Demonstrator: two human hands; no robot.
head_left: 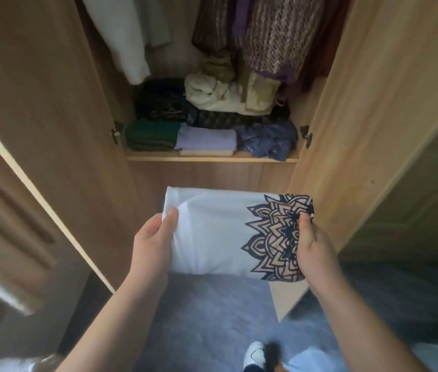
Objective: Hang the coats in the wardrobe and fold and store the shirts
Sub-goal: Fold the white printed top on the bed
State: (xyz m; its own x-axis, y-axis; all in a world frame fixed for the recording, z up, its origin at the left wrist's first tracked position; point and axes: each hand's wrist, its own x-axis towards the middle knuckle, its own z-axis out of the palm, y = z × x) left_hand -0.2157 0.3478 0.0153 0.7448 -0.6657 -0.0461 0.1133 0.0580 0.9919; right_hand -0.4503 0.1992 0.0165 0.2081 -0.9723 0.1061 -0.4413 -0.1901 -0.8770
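A person faces an open wooden wardrobe (212, 175), where a pale coat (124, 36) hangs at left and a brown-and-purple knit (279, 36) at right. On its shelf (212, 158) lie a folded green garment (150, 135), a folded lilac top (207, 139) and a crumpled blue patterned piece (266, 142), with more clothes heaped behind. In front of the shelf, the left hand (153, 245) grips one end of a folded white mandala-print shirt (212, 232), thumb on top. The right hand (311, 248) pinches the printed end, above grey carpet (212, 318).
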